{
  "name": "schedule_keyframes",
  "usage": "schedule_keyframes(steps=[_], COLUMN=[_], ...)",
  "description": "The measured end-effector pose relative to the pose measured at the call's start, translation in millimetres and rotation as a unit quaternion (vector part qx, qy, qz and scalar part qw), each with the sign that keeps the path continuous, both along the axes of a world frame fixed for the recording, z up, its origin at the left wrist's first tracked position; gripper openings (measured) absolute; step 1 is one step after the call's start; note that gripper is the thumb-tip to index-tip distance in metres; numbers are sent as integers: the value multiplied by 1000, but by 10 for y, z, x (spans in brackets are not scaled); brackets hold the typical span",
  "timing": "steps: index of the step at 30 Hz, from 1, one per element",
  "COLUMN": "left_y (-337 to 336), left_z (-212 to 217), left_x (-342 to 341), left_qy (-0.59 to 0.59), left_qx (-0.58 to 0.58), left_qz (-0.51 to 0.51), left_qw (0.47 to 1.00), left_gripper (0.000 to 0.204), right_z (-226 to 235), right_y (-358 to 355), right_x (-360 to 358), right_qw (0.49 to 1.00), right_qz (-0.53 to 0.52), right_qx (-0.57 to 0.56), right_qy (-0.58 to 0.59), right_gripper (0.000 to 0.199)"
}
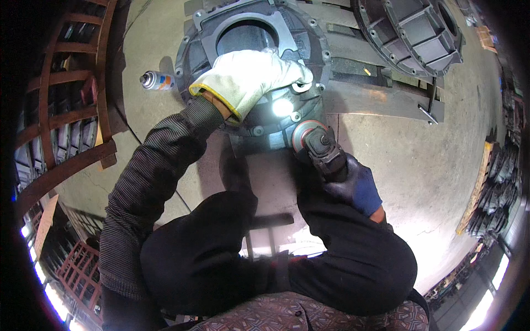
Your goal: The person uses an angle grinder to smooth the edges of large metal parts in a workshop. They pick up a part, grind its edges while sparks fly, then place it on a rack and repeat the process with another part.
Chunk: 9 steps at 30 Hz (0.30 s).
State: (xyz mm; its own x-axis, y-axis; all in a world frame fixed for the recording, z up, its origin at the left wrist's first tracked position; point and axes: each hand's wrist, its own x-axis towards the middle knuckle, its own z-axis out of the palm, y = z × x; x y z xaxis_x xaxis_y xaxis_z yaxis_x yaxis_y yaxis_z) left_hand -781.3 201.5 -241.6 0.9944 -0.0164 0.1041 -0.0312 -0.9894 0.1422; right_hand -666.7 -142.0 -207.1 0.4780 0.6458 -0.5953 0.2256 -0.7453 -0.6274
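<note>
A large grey cast-metal housing (196, 47), with a round opening and bolt holes along its flange, lies in front of me. My left hand (254, 74), in a white glove with yellow trim, rests across it, fingers curled over its near right side. Low at the right, my right hand (353, 185) wears a dark blue glove and grips an angle grinder (326, 149). The grinder's reddish-edged disc (301, 134) is beside the housing's near flange; whether they touch, I cannot tell. A bright spot of light falls on the housing between my hands.
A spray can (157, 80) is on the floor left of the housing. Another ribbed housing (411, 36) sits on a wooden pallet (381, 99) at the far right. Brown metal racks (74, 116) line the left side. Dark stacked parts (494, 190) stand at the right.
</note>
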Motion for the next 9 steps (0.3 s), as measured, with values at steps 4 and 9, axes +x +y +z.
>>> schedule_keyframes(steps=[4, 9], left_y=[15, 160], left_z=[80, 73], left_x=[5, 35], left_qy=[0, -39], left_qx=[-34, -142], left_qz=[13, 49], left_qw=[999, 988], left_gripper=[21, 16], right_z=[-37, -12], right_y=[2, 9], right_x=[23, 46], right_qw=[1000, 999], right_qz=[4, 30], right_qx=[1, -11], right_qy=[3, -4], right_gripper=[64, 56])
